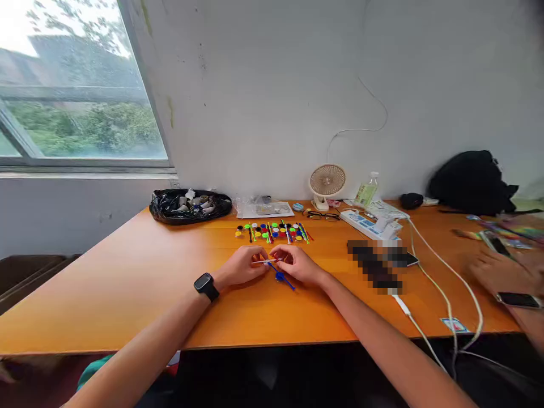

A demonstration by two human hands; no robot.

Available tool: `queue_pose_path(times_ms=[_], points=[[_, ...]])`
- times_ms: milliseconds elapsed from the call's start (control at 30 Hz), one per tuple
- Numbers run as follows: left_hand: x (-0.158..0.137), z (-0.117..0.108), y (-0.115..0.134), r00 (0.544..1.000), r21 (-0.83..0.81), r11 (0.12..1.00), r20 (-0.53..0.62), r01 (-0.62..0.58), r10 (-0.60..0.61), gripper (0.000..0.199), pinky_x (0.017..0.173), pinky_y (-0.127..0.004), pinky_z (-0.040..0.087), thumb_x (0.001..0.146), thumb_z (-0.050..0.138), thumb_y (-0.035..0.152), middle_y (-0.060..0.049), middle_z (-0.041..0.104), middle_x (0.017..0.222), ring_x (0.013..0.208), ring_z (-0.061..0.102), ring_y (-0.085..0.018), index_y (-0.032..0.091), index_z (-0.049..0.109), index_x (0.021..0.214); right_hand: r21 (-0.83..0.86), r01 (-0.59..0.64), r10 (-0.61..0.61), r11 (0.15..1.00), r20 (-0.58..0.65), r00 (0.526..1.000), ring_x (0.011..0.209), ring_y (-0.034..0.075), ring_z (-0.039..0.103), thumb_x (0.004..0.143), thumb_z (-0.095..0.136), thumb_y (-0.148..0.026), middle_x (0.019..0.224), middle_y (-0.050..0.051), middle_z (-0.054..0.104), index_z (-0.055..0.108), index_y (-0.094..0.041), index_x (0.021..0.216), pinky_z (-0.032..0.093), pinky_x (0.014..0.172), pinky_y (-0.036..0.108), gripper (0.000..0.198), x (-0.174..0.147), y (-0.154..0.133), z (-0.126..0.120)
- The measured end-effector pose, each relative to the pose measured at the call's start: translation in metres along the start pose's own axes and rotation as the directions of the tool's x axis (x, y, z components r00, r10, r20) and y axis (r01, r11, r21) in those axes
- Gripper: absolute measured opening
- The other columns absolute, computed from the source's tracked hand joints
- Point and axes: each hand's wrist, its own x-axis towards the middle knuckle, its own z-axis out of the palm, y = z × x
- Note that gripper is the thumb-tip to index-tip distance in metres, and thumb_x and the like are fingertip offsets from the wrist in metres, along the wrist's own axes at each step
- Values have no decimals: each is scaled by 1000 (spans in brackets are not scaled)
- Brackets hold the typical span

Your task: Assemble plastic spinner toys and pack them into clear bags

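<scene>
Both of my hands meet over the middle of the wooden table. My left hand (247, 264), with a black watch on its wrist, pinches one end of a thin white stick (262, 262). At the other end of that stick, the fingers of my right hand (296, 263) are closed on it. Under the fingers a blue stick (289, 283) slants down to the right, with a round blue piece (279, 276) around its middle. Just beyond my hands lie rows of small coloured discs (275, 229) and thin coloured sticks (268, 232).
Along the wall stand a black plastic bag (170, 207) holding cups or rolls, a small fan (327, 180), glasses (321, 215) and a bottle (366, 191). A power strip (365, 225) and white cables (442, 260) lie right. Another person's hand (488, 269) works at the far right.
</scene>
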Motion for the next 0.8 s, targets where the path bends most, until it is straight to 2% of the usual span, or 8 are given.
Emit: queue_pose_path(times_ms=[133,200,267,367,433,500,633,800], points=[[-2,0,4,999,-55,998,41,3,0,14,72,-26,50,91,68,29,-3,76,92,80,67,-17,19,73,100,15,-1,1,1000,2,1000,75,14,58,83,63,-16,85,2,67,72,-16,107,46,67,25,26,2,-3,-4],[-2,1,4,997,-84,996,69,-26,32,19,79,-27,52,90,68,27,-4,78,100,86,69,-18,20,74,107,20,4,-4,1000,25,1000,75,14,60,85,64,-20,87,2,68,72,-16,107,46,67,25,23,2,-3,-5],[-1,-1,1,997,-94,994,44,-55,59,24,86,-30,53,89,68,24,-4,78,106,93,69,-19,22,75,112,19,1,-1,1000,34,999,74,14,61,88,66,-26,91,3,71,73,-17,108,47,66,25,23,2,-3,-6],[3,-8,-15,985,-12,1000,-172,-27,24,19,86,-33,53,90,65,25,-5,77,104,94,68,-21,21,74,105,25,-53,53,998,20,998,69,13,60,90,69,-37,93,4,72,74,-18,108,47,63,25,27,2,-4,-7],[6,-17,-30,941,100,994,-338,48,-11,16,85,-35,53,91,63,26,-6,76,103,93,67,-22,20,72,103,36,-80,78,996,47,996,67,12,60,90,71,-43,92,5,73,75,-17,106,47,61,24,31,2,-6,-7],[8,-26,-46,910,210,969,-414,131,-34,21,93,-40,53,90,62,25,-8,75,112,102,66,-26,22,71,109,50,-79,74,996,94,993,71,14,64,90,72,-48,92,6,75,76,-17,102,47,62,24,34,2,-8,-8],[7,-33,-68,906,309,923,-414,230,-87,32,108,-48,49,88,61,22,-9,71,126,120,62,-31,23,71,119,80,-82,72,993,125,989,74,16,66,86,77,-53,93,7,77,77,-16,99,46,61,24,39,1,-9,-7],[8,-27,-70,918,303,920,-377,247,-122,31,105,-47,51,85,65,23,-12,72,124,116,66,-33,21,74,114,93,-63,45,994,182,982,59,10,53,88,76,-52,86,5,77,80,-16,98,34,53,22,39,1,-4,-9]])
